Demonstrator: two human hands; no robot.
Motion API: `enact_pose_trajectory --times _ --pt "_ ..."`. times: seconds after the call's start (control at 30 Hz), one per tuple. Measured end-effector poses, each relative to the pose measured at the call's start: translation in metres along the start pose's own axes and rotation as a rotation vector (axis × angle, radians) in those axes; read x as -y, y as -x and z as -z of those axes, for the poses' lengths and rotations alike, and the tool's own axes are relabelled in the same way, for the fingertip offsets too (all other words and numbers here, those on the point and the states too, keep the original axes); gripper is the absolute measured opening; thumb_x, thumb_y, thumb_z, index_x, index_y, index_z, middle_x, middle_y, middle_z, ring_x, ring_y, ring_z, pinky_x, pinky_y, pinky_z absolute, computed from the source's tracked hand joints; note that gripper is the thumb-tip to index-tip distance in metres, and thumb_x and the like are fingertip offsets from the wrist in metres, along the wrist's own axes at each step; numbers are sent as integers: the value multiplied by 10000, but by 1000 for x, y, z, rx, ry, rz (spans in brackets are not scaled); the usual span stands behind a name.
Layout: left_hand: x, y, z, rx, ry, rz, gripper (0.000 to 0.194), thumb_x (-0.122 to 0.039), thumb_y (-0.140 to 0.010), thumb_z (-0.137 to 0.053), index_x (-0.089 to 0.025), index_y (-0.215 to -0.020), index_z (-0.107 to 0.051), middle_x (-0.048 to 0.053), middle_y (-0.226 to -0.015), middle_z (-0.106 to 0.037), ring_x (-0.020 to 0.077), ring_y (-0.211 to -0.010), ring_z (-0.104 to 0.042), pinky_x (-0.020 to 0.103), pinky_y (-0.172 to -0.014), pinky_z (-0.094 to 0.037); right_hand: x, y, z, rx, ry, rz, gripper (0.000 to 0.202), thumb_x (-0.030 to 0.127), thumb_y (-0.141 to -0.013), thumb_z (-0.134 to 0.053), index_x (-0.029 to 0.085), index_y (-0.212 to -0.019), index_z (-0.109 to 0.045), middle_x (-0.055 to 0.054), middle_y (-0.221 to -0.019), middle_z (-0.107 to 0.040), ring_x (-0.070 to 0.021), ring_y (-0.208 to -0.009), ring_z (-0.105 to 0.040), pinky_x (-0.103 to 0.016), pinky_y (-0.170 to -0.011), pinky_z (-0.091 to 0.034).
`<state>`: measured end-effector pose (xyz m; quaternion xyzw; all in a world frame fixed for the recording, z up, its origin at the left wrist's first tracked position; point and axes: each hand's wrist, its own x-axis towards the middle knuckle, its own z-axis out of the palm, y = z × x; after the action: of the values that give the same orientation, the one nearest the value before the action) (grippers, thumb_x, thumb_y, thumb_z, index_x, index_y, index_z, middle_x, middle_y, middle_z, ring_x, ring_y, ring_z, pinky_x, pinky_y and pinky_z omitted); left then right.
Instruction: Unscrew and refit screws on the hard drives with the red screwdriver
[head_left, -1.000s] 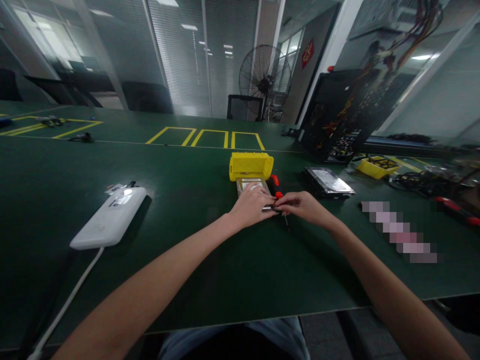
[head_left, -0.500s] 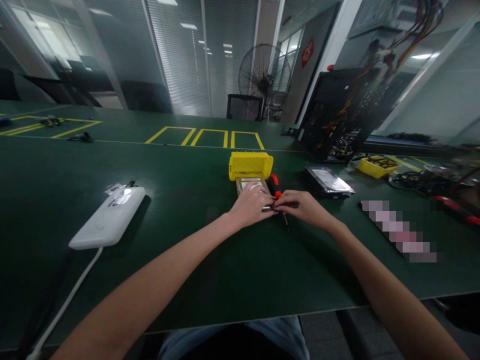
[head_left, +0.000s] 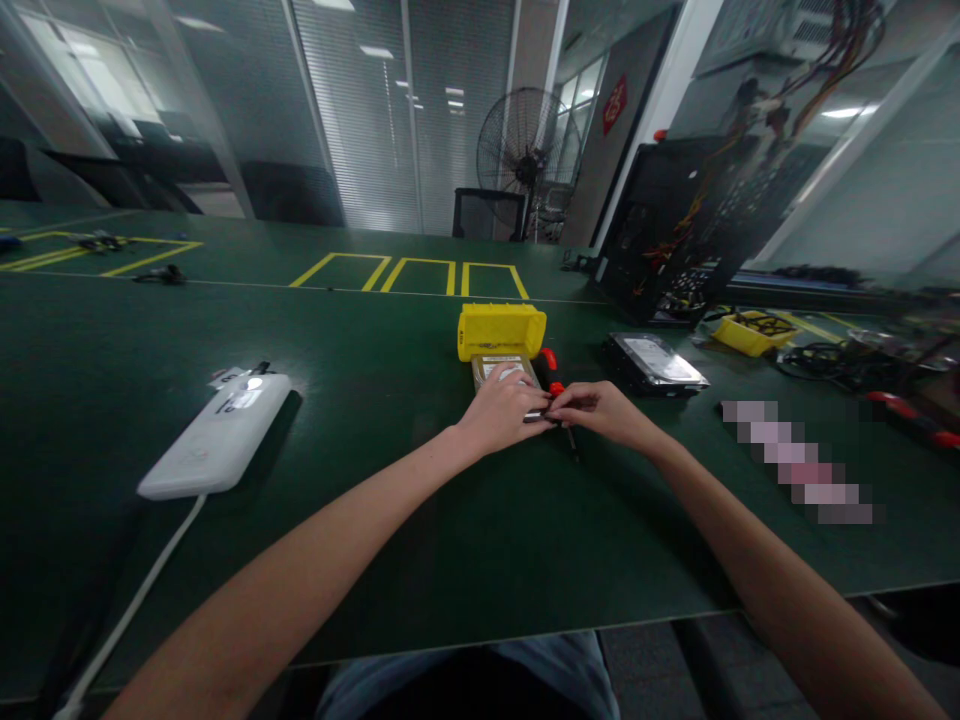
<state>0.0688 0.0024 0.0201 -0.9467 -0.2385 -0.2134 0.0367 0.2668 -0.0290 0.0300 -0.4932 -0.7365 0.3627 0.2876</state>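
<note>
My left hand point(head_left: 502, 408) lies over a small hard drive point(head_left: 489, 364) and grips it by its sides on the green table. Its fingers hide much of the drive's label. At the drive's near right edge my right hand point(head_left: 600, 408) is closed in a pinch; what the fingertips hold is too small to make out. A screwdriver point(head_left: 550, 368) with a red and black handle lies just right of the drive, its shaft passing under the right fingertips. Directly behind the drive stands a yellow bin point(head_left: 501, 330) with small dark bits inside.
Another, larger hard drive point(head_left: 652, 362) rests to the right. Beyond it are an open computer case point(head_left: 667, 220), a yellow tray point(head_left: 754, 332) and loose cables point(head_left: 825, 360). A white power bank point(head_left: 225, 435) with a cable lies left. A blurred-out flat object point(head_left: 795, 460) is at right.
My right hand has shifted very slightly, its fingertips still at the drive's edge. The left hand and the drive stay in place.
</note>
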Motion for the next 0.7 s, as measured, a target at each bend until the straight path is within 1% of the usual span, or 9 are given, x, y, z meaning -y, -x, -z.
enact_pose_trajectory --times 0.13,0.27,0.43,0.57,0.7 --pt "-1 0 1 1 -2 10 307 -411 -867 -468 -239 -1067 -626 7 -1055 -662 212 -1035 -499 414 -947 -265 -1 0 1 9 3 -3 220 321 -745 -629 131 -843 -682 -59 -857 -670 -163 -804 -626 -322 -789 -500" --pt "-1 0 0 4 -7 11 318 -414 -868 -464 -236 -1081 -620 6 -1063 -660 212 -1036 -499 414 -945 -265 -2 0 2 26 12 6 198 299 -750 -619 135 -842 -682 -53 -854 -672 -157 -808 -628 -309 -785 -501" --pt "0 0 0 0 -5 7 323 -415 -869 -463 -231 -1087 -616 7 -1064 -659 210 -1035 -499 410 -944 -271 -1 2 5 37 27 14 225 326 -762 -609 136 -862 -677 -57 -869 -664 -160 -820 -626 -317 -794 -497" --pt "0 0 0 4 -3 7 334 -418 -863 -473 -228 -1101 -611 10 -1067 -660 209 -1036 -500 411 -946 -267 3 4 9 27 166 70 212 318 -780 -592 153 -873 -688 -59 -889 -656 -169 -828 -618 -308 -770 -487" --pt "-1 0 1 14 -8 9 323 -411 -867 -470 -239 -1101 -611 11 -1077 -657 210 -1052 -492 414 -950 -256 9 6 9 50 292 140 194 289 -811 -553 176 -890 -689 -50 -888 -652 -162 -822 -607 -286 -728 -474"
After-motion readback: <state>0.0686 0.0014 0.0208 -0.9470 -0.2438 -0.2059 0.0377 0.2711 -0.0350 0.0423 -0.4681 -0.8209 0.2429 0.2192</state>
